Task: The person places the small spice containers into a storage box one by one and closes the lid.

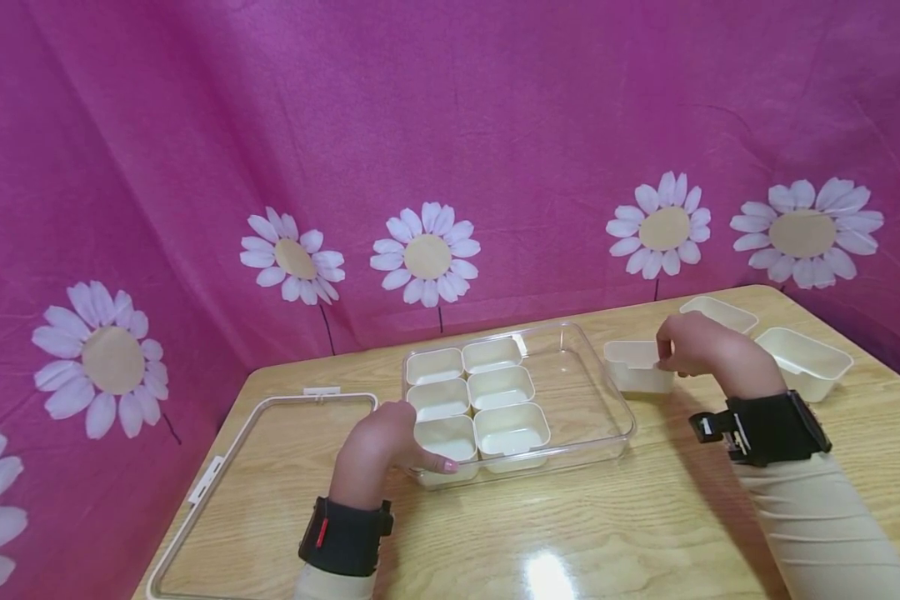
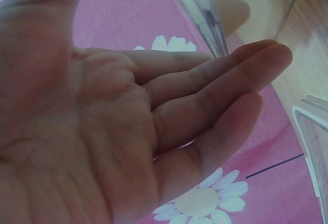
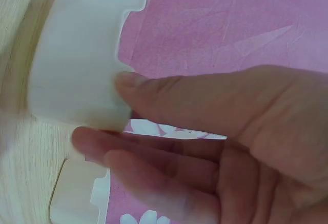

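Observation:
A clear plastic tray (image 1: 570,392) holds several small cream bins (image 1: 512,429) in two columns on its left side. My left hand (image 1: 386,442) is at the tray's near left corner, thumb over the rim; in the left wrist view its fingers (image 2: 205,96) are nearly straight beside the clear wall. To the right of the tray, my right hand (image 1: 701,346) pinches another cream bin (image 1: 636,379) by its right end. The right wrist view shows the thumb (image 3: 169,96) on the wall of this bin (image 3: 82,55), close to its notched rim.
Two more cream bins, one at the back (image 1: 720,314) and one farther right (image 1: 806,362), are on the wooden table (image 1: 615,533). A clear lid with a white rim (image 1: 225,467) lies at the left. Behind the table hangs a pink flowered cloth (image 1: 525,167).

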Available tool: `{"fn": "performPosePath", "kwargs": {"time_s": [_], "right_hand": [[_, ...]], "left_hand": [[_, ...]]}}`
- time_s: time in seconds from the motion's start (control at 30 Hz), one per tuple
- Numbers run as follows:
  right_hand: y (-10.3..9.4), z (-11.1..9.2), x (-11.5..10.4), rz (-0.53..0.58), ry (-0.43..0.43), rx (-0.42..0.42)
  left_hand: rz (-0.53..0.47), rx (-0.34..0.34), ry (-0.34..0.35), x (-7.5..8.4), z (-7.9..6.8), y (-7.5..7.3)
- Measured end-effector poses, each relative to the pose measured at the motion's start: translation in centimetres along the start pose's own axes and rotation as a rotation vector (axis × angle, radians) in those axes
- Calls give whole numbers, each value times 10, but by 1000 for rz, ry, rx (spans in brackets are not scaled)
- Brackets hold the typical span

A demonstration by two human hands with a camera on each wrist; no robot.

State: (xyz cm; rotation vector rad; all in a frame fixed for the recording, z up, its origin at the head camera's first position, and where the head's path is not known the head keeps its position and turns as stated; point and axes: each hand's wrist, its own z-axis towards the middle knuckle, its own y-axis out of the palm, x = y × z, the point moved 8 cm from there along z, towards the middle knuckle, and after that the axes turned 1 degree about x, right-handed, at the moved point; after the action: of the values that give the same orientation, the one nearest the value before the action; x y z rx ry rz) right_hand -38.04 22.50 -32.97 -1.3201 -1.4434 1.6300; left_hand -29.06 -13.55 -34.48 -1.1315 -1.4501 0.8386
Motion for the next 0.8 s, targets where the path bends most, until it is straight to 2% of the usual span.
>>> {"fn": "performPosePath", "kwargs": {"time_s": [0.3, 0.53, 0.67, 0.8], "right_hand": [[-23, -1, -5, -49, -46, 229], [-43, -5, -11, 23, -40, 437], [-47, -5, -23, 63, -83, 491], [-43, -1, -40, 100, -140, 479]], "left_hand": [[19, 3, 5, 0, 0, 0], [19, 6, 7, 0, 0, 0], [26, 8, 13, 1, 0, 0], [27, 9, 13, 1, 0, 0]]}}
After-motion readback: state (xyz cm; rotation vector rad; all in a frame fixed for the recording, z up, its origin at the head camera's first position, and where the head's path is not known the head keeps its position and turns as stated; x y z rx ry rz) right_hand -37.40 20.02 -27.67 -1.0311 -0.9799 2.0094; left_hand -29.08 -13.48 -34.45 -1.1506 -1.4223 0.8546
